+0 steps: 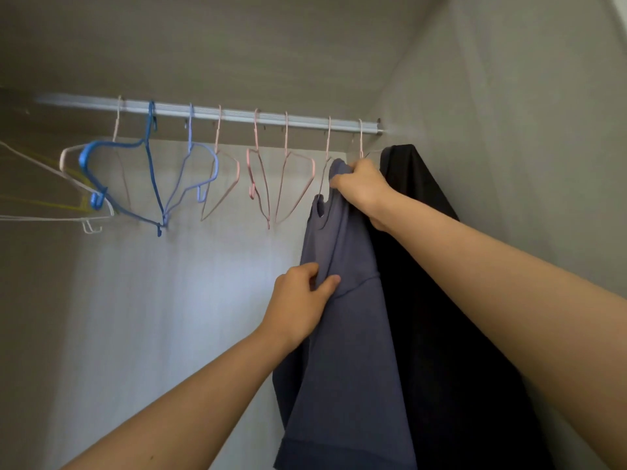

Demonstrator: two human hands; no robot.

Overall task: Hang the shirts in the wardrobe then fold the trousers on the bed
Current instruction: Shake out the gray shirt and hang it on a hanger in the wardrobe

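Black shirt up; L hand pinches, R hand grips blue shirt under rail, apparently nearly hung; trousers to follow.

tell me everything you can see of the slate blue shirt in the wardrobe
The slate blue shirt looks like soft matte knit, with a round neck opening, a sleeve seam and a stitched hem. It hangs near the right end of the silver metal rail, seemingly on a pale pink wire hanger. The right hand grips its bunched top; the left hand pinches the fabric lower down. A black garment hangs against its right side.
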